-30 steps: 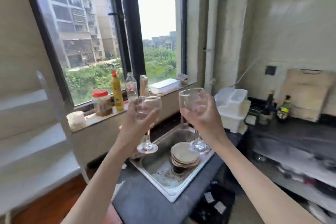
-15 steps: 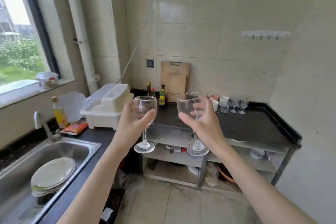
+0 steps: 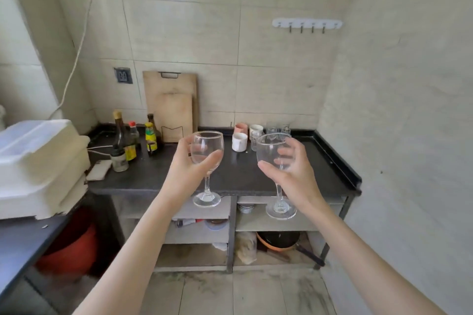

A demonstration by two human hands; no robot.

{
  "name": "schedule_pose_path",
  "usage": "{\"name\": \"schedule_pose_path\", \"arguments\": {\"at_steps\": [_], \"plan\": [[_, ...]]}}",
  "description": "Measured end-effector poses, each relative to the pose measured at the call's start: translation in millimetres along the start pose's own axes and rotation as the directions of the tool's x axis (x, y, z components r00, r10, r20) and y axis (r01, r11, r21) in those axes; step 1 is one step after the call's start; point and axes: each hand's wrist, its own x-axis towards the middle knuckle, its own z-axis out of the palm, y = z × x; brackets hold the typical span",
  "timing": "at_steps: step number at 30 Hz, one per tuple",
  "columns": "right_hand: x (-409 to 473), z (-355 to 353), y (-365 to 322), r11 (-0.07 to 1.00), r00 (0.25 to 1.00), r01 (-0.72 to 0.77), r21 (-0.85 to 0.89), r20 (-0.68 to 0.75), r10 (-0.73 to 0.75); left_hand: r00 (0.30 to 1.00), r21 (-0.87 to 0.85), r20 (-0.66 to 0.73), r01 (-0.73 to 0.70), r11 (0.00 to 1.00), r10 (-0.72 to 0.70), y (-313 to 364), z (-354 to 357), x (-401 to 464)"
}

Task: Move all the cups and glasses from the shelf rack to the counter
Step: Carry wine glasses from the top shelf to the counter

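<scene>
My left hand (image 3: pixel 185 169) grips the bowl of a clear wine glass (image 3: pixel 206 151), held upright in the air in front of the black counter (image 3: pixel 240 176). Wrapped around a second wine glass (image 3: pixel 271 151), also upright, my right hand (image 3: pixel 294 174) is at about the same height. On the counter's far side stand a white mug (image 3: pixel 239 141), a pink cup (image 3: pixel 241 128), another white cup (image 3: pixel 256 129) and several small clear glasses (image 3: pixel 277 130). The shelf rack is out of view.
Sauce bottles (image 3: pixel 133 140) and two cutting boards (image 3: pixel 174 107) stand at the counter's back left. A white dish-drainer box (image 3: pixel 38 166) sits on the left counter. Open shelves under the counter hold a pan (image 3: pixel 277 239) and bowls. A hook rail (image 3: pixel 307 24) hangs on the wall.
The view has swung right from the window and sink to face the black counter, which is closer now. Both hands have kept their glasses upright throughout.
</scene>
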Motion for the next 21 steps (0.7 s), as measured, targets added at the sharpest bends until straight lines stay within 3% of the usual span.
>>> {"name": "schedule_pose_path", "arguments": {"at_steps": [12,21], "plan": [[212,-9,114,0.989,0.990,-0.137,-0.048,-0.034,0.135,0.989,0.182,0.119,0.064,0.981,-0.086,-84,93,217],[336,0,229,0.961,0.967,-0.248,-0.123,0.036,0.254,0.955,0.289,0.120,0.227,0.930,-0.270,-176,159,326]]}}
